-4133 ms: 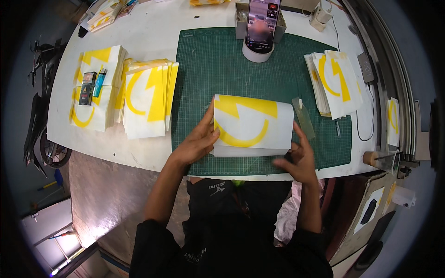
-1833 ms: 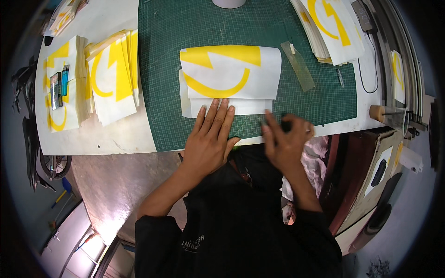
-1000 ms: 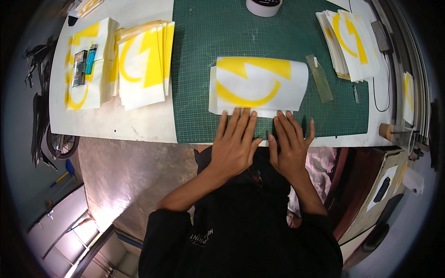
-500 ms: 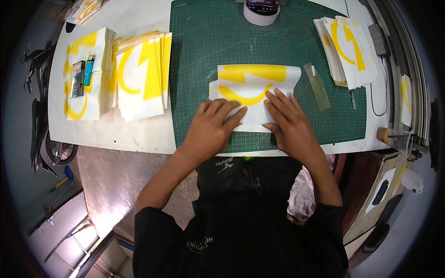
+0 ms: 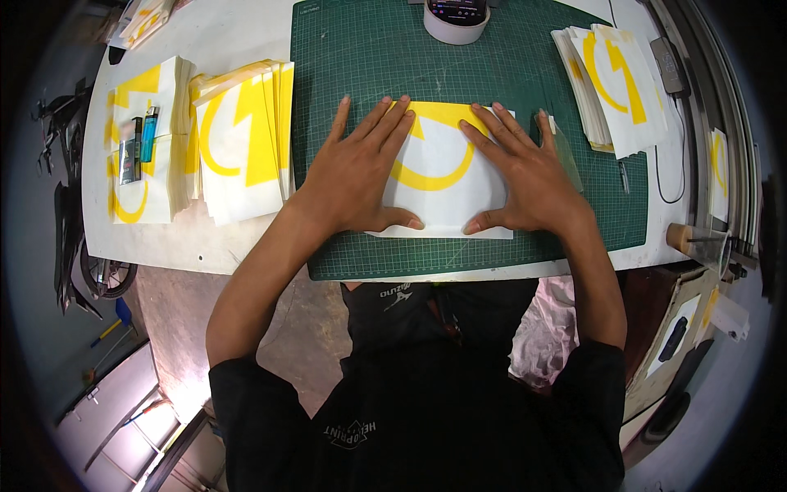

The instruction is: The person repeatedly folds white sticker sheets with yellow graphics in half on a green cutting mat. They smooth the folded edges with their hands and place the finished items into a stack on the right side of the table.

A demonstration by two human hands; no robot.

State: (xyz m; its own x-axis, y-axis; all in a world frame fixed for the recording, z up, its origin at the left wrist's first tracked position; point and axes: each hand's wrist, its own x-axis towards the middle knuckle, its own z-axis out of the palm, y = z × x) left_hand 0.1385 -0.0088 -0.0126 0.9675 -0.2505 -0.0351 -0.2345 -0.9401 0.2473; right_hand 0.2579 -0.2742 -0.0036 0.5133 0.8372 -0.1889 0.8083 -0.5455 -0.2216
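A white paper sheet with a yellow printed design [image 5: 443, 179] lies on the green cutting mat [image 5: 361, 49], near its front edge. My left hand [image 5: 361, 176] rests flat over the sheet's left side, fingers spread toward the far edge and thumb near the lower edge. Over the right side lies my right hand [image 5: 529, 176], also spread, its thumb pointing inward. Neither hand grips anything. Partly under and beside my right fingers is a clear, narrow strip [image 5: 564, 152]. Both hands cover the sheet's side edges.
Stacks of yellow-and-white printed paper stand at left [image 5: 246, 156] and far right [image 5: 615, 90]. A lighter [image 5: 149, 135] and a small dark box [image 5: 129, 156] lie on the leftmost stack [image 5: 168, 184]. A phone sits in a white tape roll [image 5: 456, 29] at the back.
The sheet's curled far part now lies flat. Both hands have slid outward and away from me, fingers spreading from a bent pose to stretched out.
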